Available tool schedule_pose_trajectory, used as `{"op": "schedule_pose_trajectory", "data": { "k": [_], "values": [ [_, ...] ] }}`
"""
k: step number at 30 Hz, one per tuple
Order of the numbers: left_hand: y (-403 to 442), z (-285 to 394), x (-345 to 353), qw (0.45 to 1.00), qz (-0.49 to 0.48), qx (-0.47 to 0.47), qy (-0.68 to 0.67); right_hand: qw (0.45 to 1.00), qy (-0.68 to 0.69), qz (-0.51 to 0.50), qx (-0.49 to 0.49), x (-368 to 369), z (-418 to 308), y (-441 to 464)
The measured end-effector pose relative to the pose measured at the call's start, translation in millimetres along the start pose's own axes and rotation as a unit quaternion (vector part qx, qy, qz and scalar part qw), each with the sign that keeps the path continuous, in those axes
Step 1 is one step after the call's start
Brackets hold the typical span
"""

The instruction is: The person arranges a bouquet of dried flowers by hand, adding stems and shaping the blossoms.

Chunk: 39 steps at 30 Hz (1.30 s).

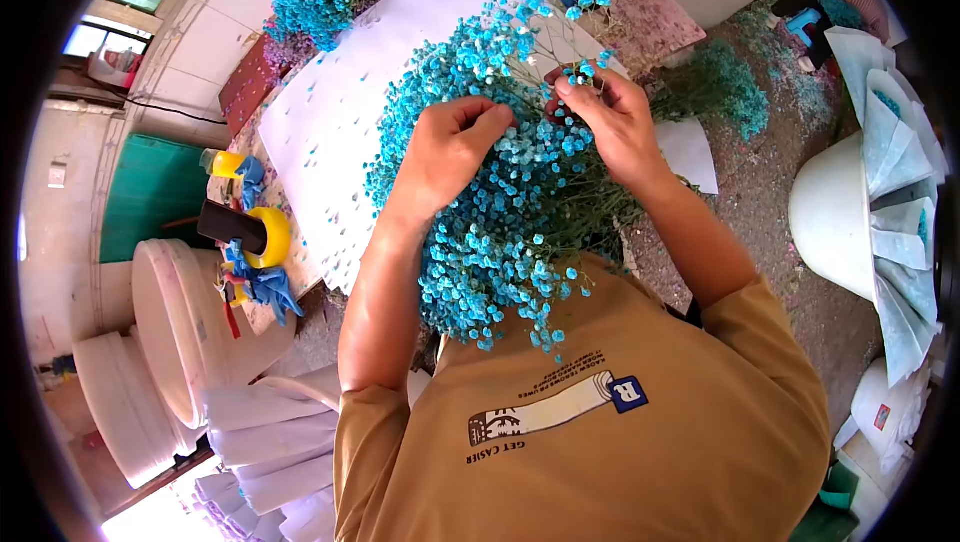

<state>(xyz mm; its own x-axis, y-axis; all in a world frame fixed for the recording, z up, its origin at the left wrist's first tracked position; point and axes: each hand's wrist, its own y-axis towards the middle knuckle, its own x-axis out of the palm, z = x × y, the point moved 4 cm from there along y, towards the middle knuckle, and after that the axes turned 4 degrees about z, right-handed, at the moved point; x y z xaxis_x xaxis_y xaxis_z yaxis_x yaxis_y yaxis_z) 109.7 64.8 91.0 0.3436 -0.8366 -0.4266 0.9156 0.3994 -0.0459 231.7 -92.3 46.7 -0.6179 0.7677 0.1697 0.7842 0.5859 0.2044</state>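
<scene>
A large bunch of blue-dyed baby's breath (490, 252) lies over the near edge of the work table and against my shirt, its green stems running to the right. My left hand (450, 147) is closed in a pinch at the upper part of the blossoms; its fingertips are partly hidden among the flowers. Opposite it, my right hand (610, 122) pinches a thin sprig of the same baby's breath between thumb and fingers. Some loose sprigs rise above both hands.
A white sheet (320, 142) strewn with petals covers the table. More blue flowers (315, 2) lie at its far end. Yellow tape (270, 237) and a phone (230, 226) sit at the left edge. A white bucket (835, 212) with wrapped bunches stands right.
</scene>
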Motion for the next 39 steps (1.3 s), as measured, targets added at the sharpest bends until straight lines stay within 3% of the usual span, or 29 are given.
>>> {"op": "schedule_pose_trajectory", "data": {
  "k": [4, 6, 10, 16, 18, 19, 20, 23, 25, 26, 28, 29, 32, 39],
  "values": [
    [2.7, -6.8, 1.7, 0.999, -0.015, -0.019, 0.039, 0.999, -0.035, -0.010, 0.006, -1.5, 2.1, 0.9],
    [-0.6, -2.7, 3.4, 0.996, -0.064, 0.018, 0.061, 1.000, -0.026, -0.007, 0.007, -0.9, 0.9, 0.2],
    [-3.5, -1.7, 9.8, 0.995, -0.064, 0.036, 0.065, 0.999, -0.040, -0.003, 0.020, -2.1, 1.5, -0.5],
    [-15.6, 7.7, 11.3, 0.991, 0.017, 0.122, 0.043, 1.000, -0.028, -0.001, 0.002, -1.3, -2.6, -0.3],
    [-16.8, 4.5, 6.2, 0.984, 0.080, 0.047, -0.152, 1.000, -0.020, -0.010, -0.001, -1.8, 1.1, 0.2],
    [-17.1, 0.5, 3.7, 0.962, 0.047, -0.041, -0.267, 1.000, -0.019, -0.009, -0.001, -1.6, 1.1, -0.6],
    [-16.1, 4.6, 0.4, 0.936, -0.020, -0.052, -0.348, 0.999, -0.033, -0.010, 0.002, -1.1, 0.9, -1.1],
    [-20.9, 24.5, 2.1, 0.915, -0.050, -0.056, -0.397, 0.999, -0.049, -0.018, 0.003, -1.3, 3.7, 0.8],
    [-23.7, 34.0, 1.9, 0.974, -0.048, -0.074, -0.209, 0.998, -0.051, -0.022, 0.004, -0.6, 4.5, -0.4],
    [-24.8, 31.7, 8.6, 0.974, -0.049, -0.074, -0.209, 0.999, -0.034, -0.017, 0.009, 2.0, 1.5, -1.0],
    [-27.0, 37.4, 16.1, 0.992, 0.039, 0.112, 0.039, 1.000, -0.016, -0.012, 0.014, 3.1, -1.2, -1.7],
    [-29.5, 41.0, 16.1, 0.981, 0.058, 0.144, 0.119, 0.999, -0.020, -0.017, 0.018, 2.8, -1.4, -1.8],
    [-35.0, 43.6, 18.2, 0.962, 0.085, 0.160, 0.206, 1.000, -0.016, -0.014, 0.024, 3.9, -3.7, -2.4],
    [-32.8, 42.8, 26.4, 0.948, 0.092, 0.185, 0.242, 0.999, -0.051, -0.017, 0.010, 1.8, 0.6, -3.6]
  ]
}}
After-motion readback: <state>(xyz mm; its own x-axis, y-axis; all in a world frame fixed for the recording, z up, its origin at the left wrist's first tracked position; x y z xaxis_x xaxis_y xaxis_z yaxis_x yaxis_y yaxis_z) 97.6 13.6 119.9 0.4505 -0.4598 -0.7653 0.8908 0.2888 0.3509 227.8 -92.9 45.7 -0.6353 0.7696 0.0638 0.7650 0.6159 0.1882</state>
